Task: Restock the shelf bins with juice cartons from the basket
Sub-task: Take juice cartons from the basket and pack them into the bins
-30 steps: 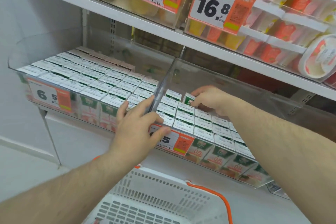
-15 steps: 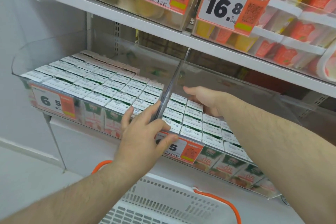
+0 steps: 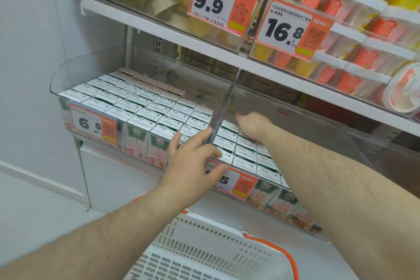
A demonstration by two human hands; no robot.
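Left hand: the left hand [image 3: 191, 163] rests with loose, straight fingers on the front rim of the right bin [image 3: 354, 143], beside the clear divider [image 3: 223, 109]
Right hand: the right hand [image 3: 251, 124] reaches over the back cartons; grip cannot be told
Cartons: juice cartons [image 3: 245, 154] fill the bin's front rows; the back looks bare; the basket [image 3: 204, 254] sits below
Risk: pushing rows back could tip a carton; leaning on the rim could shift the bin
Writing: tags "9.9" [image 3: 223, 8], "16.8" [image 3: 293, 28], "6 5" [image 3: 93, 123]; cartons read "100%"

Pale wall [image 3: 34, 57] left; white shelf board [image 3: 172, 36] above; even light.
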